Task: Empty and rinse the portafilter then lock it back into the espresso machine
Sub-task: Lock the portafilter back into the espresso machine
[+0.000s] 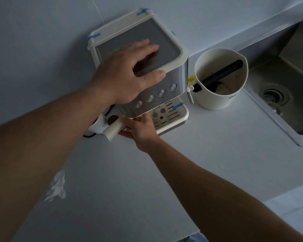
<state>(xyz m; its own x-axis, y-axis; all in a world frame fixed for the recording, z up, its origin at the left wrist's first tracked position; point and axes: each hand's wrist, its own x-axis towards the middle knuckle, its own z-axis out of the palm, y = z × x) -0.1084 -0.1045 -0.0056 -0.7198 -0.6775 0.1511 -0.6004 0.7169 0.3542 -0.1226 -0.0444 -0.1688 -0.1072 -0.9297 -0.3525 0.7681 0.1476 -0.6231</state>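
While the left hand lay flat and spread on top of the espresso machine, pressing it down without gripping anything, the right hand was wrapped around the cream handle of the portafilter, whose head sat under the machine's front, above the drip tray. Whether it was being unlocked or locked could not be told; the basket was hidden. Either way, the turn wanted a firm, level swing of the handle, with the upper palm holding the machine from sliding on the surface. The knock box and sink stood close on the right.
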